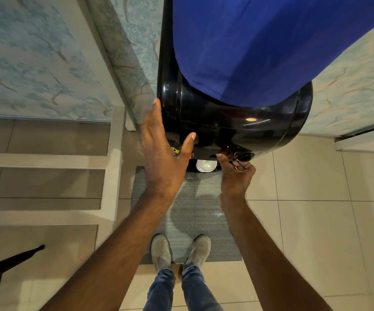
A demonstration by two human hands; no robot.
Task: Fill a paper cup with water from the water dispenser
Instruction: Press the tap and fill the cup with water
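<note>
Right hand (237,173) is curled up at the small black tap lever (245,156), fingertips pinching it as far as I can tell. Just to its left and lower, the white paper cup (206,165) stands upright beneath the glossy black water dispenser (226,122), mouth and long axis pointing straight up, half hidden under the overhang. Left hand (163,151) is spread wide, holding nothing, flat against the dispenser's side. The right hand is nearer the cup. A blue cloth-covered bottle (271,41) towers above.
</note>
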